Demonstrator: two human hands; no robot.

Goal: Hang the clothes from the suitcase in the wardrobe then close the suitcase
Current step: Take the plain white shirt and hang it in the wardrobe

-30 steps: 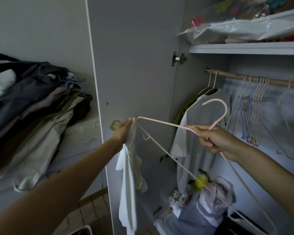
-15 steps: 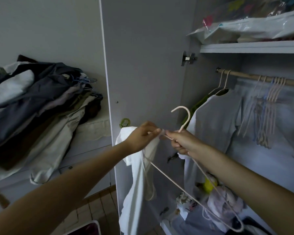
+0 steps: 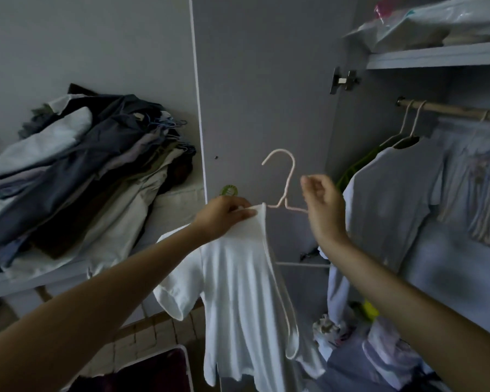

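A white T-shirt (image 3: 238, 292) hangs half on a pale pink wire hanger (image 3: 287, 176), in front of the open wardrobe door (image 3: 260, 94). My left hand (image 3: 224, 219) grips the shirt's shoulder where it lies over the hanger's left arm. My right hand (image 3: 323, 210) is at the hanger's right arm, blurred, with loosely curled fingers; the wire runs behind it and any grip is hidden. The wooden rail (image 3: 450, 110) is up on the right. A dark red suitcase's white rim (image 3: 181, 352) shows at the bottom edge.
A grey T-shirt (image 3: 393, 193) and a green garment hang on the rail, with several bare hangers (image 3: 487, 193) further right. Bagged items fill the shelf (image 3: 436, 56) above. Loose clothes (image 3: 379, 349) lie on the wardrobe floor. A pile of dark clothes (image 3: 82, 171) sits on a ledge, left.
The T-shirt's left shoulder has come up onto the hanger. My right hand has slid from the hanger's neck out to its right arm. The hook now stands upright.
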